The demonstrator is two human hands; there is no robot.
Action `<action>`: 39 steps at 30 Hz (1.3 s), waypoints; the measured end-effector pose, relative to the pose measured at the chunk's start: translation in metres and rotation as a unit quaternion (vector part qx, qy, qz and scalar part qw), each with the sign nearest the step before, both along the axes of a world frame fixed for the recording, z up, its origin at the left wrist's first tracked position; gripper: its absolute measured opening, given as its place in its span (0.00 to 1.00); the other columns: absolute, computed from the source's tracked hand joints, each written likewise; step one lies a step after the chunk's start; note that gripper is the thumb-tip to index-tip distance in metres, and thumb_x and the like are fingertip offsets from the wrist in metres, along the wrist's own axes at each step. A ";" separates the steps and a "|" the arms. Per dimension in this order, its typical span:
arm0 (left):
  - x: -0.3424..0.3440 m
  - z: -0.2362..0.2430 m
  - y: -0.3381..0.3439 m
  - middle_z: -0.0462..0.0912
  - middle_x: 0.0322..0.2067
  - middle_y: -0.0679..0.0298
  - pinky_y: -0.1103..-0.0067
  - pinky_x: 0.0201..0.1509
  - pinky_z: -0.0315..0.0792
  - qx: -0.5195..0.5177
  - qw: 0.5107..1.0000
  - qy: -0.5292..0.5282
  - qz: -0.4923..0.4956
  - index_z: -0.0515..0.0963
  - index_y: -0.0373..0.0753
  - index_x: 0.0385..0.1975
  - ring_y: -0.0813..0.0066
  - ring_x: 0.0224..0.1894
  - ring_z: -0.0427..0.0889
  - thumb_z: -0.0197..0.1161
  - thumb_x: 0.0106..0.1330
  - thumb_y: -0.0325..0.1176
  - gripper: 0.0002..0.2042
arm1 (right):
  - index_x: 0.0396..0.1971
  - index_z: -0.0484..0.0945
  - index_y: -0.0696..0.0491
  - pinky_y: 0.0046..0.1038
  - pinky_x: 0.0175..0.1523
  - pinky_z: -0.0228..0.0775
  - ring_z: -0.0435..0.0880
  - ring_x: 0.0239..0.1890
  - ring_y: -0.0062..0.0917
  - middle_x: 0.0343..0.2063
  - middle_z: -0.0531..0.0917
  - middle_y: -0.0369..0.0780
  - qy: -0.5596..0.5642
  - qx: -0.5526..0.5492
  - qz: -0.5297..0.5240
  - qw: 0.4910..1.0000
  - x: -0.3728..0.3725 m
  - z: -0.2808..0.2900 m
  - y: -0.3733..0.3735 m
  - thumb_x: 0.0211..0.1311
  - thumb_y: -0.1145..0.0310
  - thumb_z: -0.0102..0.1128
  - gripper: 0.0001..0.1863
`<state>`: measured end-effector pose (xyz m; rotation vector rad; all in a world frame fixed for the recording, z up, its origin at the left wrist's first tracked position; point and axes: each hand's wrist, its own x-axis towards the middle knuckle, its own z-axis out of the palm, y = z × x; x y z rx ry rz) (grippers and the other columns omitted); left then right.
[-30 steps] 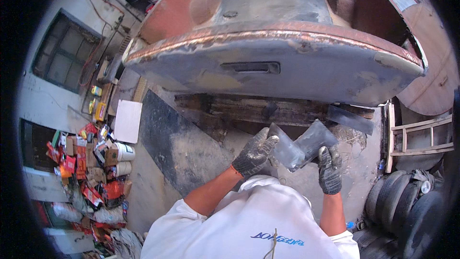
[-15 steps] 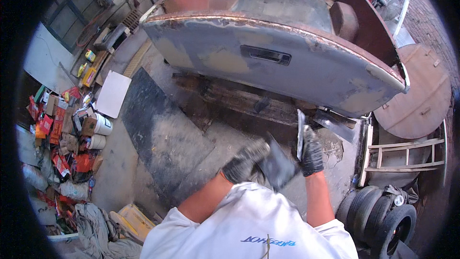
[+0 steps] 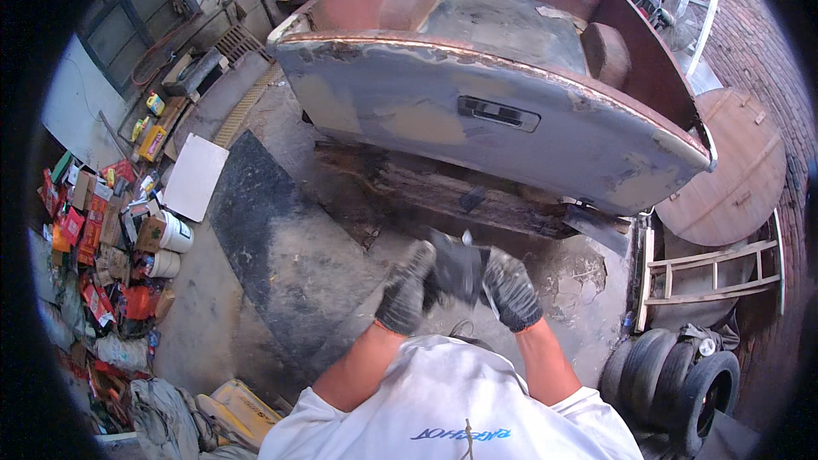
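Rusty car body (image 3: 477, 111), stacked tyres (image 3: 673, 370), scattered boxes (image 3: 94, 238).

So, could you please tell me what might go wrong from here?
The dark sheet piece is gripped between both gloved hands, left hand and right hand; its edges could cut or it could slip. The rusted car body sits close ahead, and tyres crowd the right side.

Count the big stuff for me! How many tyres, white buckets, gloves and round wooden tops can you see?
Tyres: 3, standing side by side
White buckets: 2
Gloves: 2, on the left hand and right hand, which hold a dark sheet
Round wooden tops: 1
Total: 8
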<state>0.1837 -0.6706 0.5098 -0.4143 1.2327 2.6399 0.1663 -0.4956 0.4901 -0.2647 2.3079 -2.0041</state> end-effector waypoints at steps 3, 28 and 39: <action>-0.006 -0.010 -0.039 0.76 0.45 0.58 0.79 0.49 0.70 -0.103 0.987 0.035 0.117 0.69 0.33 0.53 0.74 0.45 0.74 0.54 0.68 0.41 0.20 | 0.46 0.72 0.56 0.21 0.43 0.69 0.74 0.37 0.17 0.35 0.77 0.34 -0.105 -0.303 -0.165 0.933 0.004 0.012 -0.019 0.63 0.67 0.56 0.14; 0.063 -0.002 -0.079 0.77 0.36 0.64 0.78 0.42 0.68 -0.430 0.849 0.299 -0.069 0.72 0.32 0.49 0.77 0.35 0.72 0.50 0.71 0.36 0.14 | 0.47 0.67 0.71 0.39 0.40 0.70 0.79 0.34 0.48 0.34 0.78 0.58 0.167 0.112 -0.293 0.935 0.057 0.039 -0.091 0.62 0.66 0.55 0.23; 0.079 0.018 -0.021 0.76 0.45 0.65 0.82 0.44 0.73 -0.386 0.906 0.079 -0.154 0.71 0.39 0.50 0.78 0.44 0.76 0.53 0.69 0.44 0.18 | 0.42 0.72 0.66 0.41 0.49 0.70 0.77 0.41 0.50 0.38 0.77 0.59 0.088 0.111 -0.388 0.911 0.084 0.038 -0.027 0.63 0.63 0.53 0.19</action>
